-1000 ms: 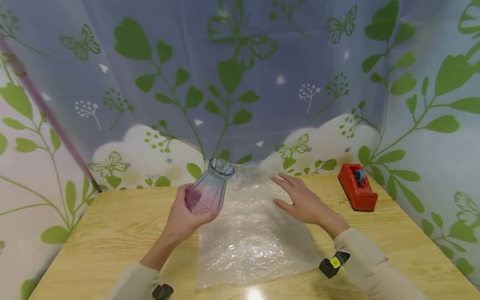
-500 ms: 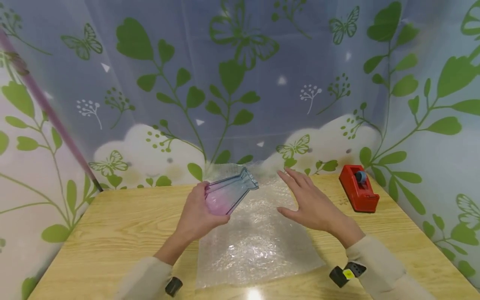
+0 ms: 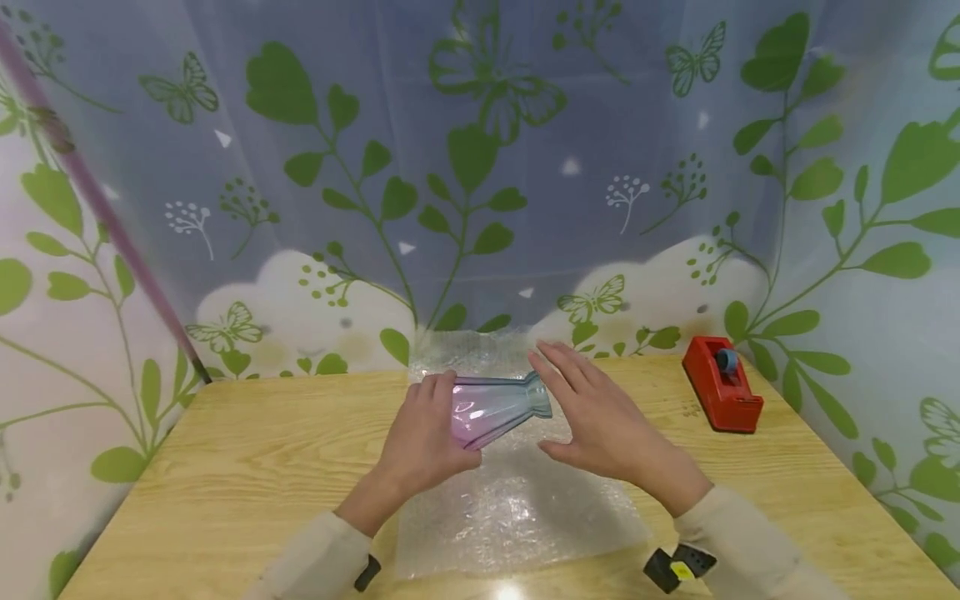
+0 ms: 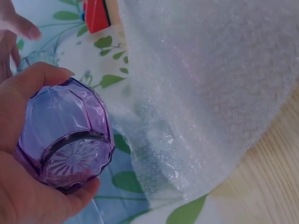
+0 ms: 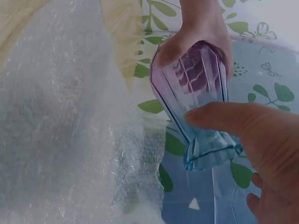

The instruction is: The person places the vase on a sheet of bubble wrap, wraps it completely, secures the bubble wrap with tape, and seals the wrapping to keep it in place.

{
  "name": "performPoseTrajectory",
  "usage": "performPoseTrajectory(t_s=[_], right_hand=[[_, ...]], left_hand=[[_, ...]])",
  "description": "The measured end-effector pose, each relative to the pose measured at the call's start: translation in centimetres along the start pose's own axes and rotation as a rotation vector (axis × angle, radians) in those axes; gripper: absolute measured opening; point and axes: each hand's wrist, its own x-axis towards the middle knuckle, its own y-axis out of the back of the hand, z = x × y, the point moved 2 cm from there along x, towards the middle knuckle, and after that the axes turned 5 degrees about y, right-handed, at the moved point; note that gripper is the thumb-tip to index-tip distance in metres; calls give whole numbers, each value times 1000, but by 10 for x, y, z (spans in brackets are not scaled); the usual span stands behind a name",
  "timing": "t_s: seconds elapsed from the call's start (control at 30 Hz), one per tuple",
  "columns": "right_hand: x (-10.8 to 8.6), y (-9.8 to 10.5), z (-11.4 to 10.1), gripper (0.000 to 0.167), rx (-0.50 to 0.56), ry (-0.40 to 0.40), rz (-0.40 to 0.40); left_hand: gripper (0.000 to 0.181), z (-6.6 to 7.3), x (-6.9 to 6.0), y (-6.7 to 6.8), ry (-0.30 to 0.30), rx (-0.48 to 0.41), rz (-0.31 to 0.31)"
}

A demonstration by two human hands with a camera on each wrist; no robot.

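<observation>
A faceted pink-to-blue glass vase [image 3: 498, 406] lies sideways in the left fingers [image 3: 432, 387], mouth between the right fingers [image 3: 553, 377] and thumb.

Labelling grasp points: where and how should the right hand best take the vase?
Probably by the neck, coming from the person's right, thumb on the near side, fingers on the far side. The vase is tipped sideways, neck towards the right hand, while the left hand holds the wider base end. The neck narrows just before the flared rim, which should help stop slipping.
</observation>
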Motion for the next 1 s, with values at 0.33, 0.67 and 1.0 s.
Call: performPoseTrajectory(t_s=[0.33,0.67,1.0], right_hand=[[9,-17,-13,109,-119,20,-61],[7,-29,-13,109,-162,-27,-110],[2,-38,-10,45,-68,-186,-126]], left_hand=[[90,10,-6,-8,-87,112,-6],[92,14,-10,-15,-105,150,-11],[95,22,-13,-17,-180,193,47]])
